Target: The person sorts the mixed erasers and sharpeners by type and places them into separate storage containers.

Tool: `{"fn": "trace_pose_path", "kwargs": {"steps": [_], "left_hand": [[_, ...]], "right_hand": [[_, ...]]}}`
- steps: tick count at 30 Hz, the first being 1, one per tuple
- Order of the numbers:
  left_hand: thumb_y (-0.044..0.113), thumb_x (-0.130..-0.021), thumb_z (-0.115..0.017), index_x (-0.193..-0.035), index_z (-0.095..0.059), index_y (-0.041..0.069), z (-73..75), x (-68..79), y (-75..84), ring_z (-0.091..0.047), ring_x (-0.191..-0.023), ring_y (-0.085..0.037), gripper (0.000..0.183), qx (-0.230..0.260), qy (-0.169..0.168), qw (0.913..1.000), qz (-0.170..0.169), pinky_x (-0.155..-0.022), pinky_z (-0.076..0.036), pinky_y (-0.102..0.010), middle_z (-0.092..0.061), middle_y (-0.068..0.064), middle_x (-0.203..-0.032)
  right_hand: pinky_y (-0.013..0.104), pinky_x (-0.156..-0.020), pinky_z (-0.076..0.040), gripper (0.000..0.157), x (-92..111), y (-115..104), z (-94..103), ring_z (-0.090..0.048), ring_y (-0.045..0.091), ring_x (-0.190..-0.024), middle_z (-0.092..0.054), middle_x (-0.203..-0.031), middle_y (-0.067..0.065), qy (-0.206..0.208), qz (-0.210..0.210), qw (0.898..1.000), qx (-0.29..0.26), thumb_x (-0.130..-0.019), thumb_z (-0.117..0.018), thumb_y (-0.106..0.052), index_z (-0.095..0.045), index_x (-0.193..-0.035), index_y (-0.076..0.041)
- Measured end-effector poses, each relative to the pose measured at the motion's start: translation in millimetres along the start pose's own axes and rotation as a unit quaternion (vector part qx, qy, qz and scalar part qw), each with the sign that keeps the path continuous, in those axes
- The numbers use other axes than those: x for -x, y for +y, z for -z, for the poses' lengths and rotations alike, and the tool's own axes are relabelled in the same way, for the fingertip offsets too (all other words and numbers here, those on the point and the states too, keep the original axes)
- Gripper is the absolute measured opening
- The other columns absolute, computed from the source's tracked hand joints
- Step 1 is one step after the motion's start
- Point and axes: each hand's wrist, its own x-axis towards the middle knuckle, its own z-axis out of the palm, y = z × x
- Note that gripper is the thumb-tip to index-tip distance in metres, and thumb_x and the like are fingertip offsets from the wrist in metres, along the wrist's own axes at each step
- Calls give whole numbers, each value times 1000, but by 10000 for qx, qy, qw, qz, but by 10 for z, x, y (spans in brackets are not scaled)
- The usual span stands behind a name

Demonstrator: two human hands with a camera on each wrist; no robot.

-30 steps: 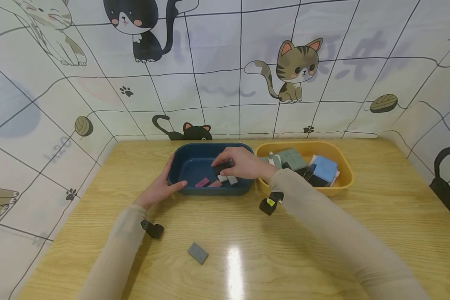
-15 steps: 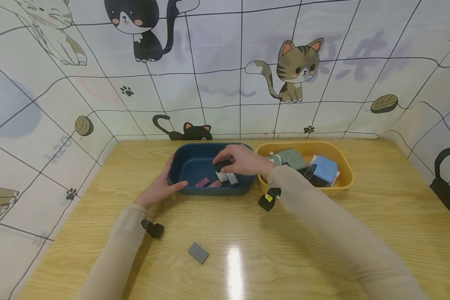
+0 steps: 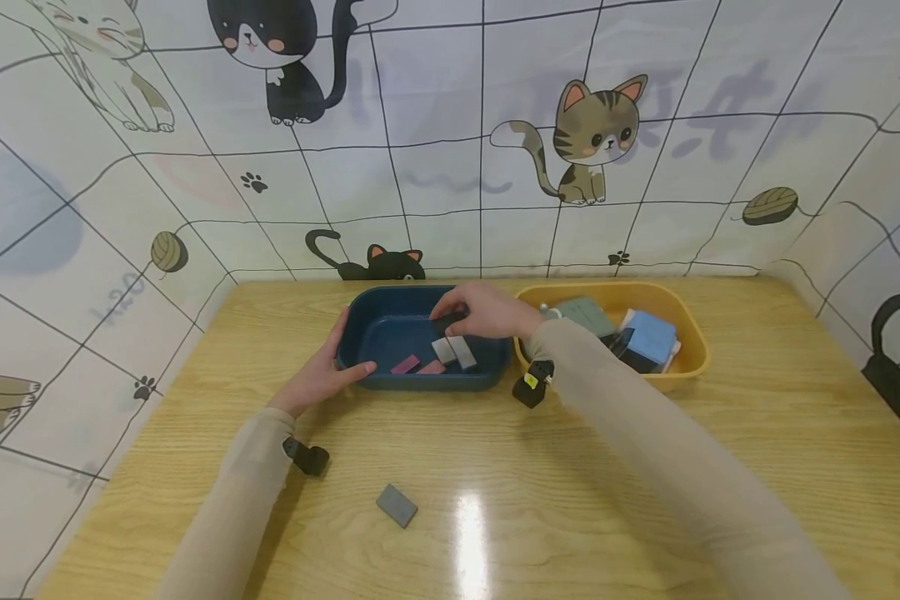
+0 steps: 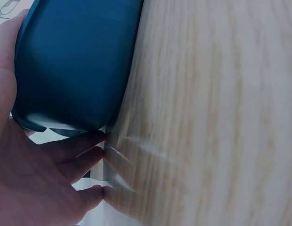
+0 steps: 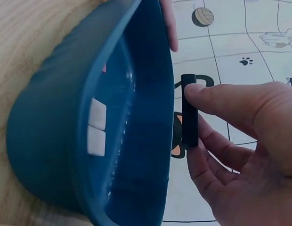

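Note:
My right hand (image 3: pixel 491 312) pinches a small flat black block (image 5: pixel 190 113) between thumb and fingers, above the dark blue plastic bin (image 3: pixel 412 382). In the right wrist view the block stands beyond the bin's rim, apart from it. My left hand (image 3: pixel 317 379) rests against the bin's left end, its thumb along the near side. In the left wrist view its fingers look fairly straight, fingertips on the table. Inside the bin lie white blocks (image 3: pixel 462 353), a magenta block (image 3: pixel 405 364) and a pink block (image 3: pixel 432 367).
A yellow bin (image 3: pixel 696 367) stands right of the blue one, holding a blue box (image 3: pixel 651 333), a grey-green box (image 3: pixel 585 315) and other items. One grey block (image 3: pixel 397 506) lies on the wooden table (image 3: pixel 570 517) in front. A cat-print sheet (image 3: pixel 435 183) hangs behind.
My right hand has shifted slightly away from me and up with the black block, showing more of the white blocks. The left hand stays in place.

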Motion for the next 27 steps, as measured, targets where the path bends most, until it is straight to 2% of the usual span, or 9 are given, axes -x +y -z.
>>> {"fn": "trace_pose_path", "kwargs": {"steps": [8,18,24,27], "left_hand": [[18,-93,-65,-155,5,8,3,12,11,-1,-143,-41,94,-8,8,10000,-40,-110,-11,-60,6,-19,-159],[19,-93,-66,-155,4,9,4,10,-2,-1,-144,-40,95,7,4,10000,-85,-111,-11,-59,5,-18,-160],[17,-93,-65,-155,4,8,5,10,7,-2,-144,-40,94,50,9,10000,-71,-111,-11,-60,4,-19,-159],[17,-92,-66,-155,4,9,6,-9,-36,-1,-144,-41,95,117,17,9999,-93,-110,-11,-61,4,-19,-159]], "right_hand": [[40,-95,-43,33,-70,30,48,-54,26,-111,-62,-120,9,-121,-487,9987,-55,-90,-67,-8,-65,-123,-4],[40,-93,-46,34,-117,71,134,-57,28,-110,-64,-118,13,-151,-571,9980,-242,-90,-64,-3,-63,-124,2],[42,-98,-42,36,-152,105,178,-54,29,-117,-63,-123,13,-183,-742,9971,-68,-90,-64,-5,-63,-126,0],[42,-98,-42,35,-165,137,178,-54,30,-116,-63,-122,14,-185,-782,9968,21,-90,-65,-4,-63,-125,1]]}}
